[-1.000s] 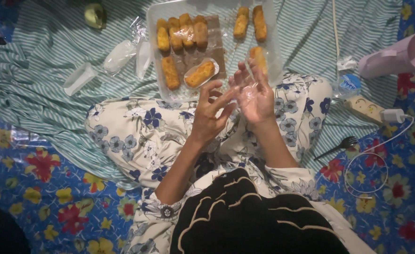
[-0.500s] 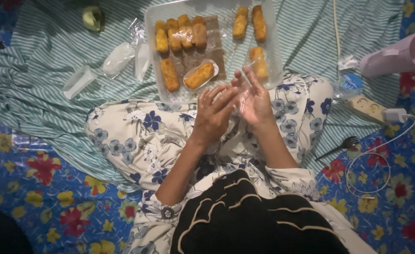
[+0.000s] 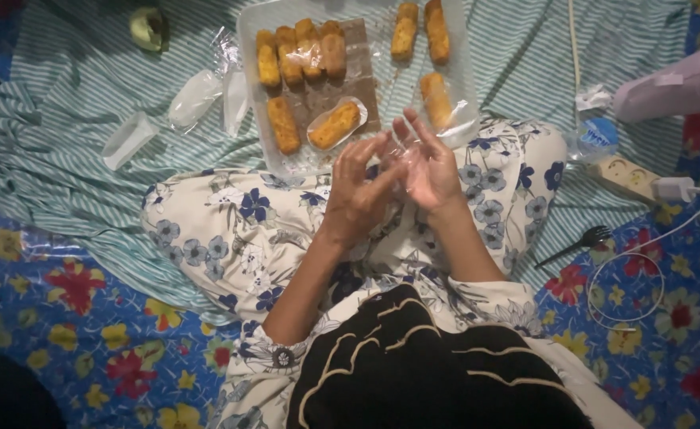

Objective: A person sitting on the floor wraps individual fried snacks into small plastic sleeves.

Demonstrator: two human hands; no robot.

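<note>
Holding a clear plastic wrapper [image 3: 397, 155] between my left hand [image 3: 359, 191] and right hand [image 3: 429, 168], fingers loosely pinching it, I see a tray [image 3: 254, 32] of fried rolls [image 3: 302, 52] just beyond.

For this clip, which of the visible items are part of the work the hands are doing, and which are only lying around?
In use:
- left hand and right hand, fingers on a thin clear plastic wrapper
- white rectangular tray of golden breaded fried sticks

Lying about:
- black plastic fork
- cream power strip
- white charger cable
- pink paper cone
- spare clear plastic wrappers
</note>
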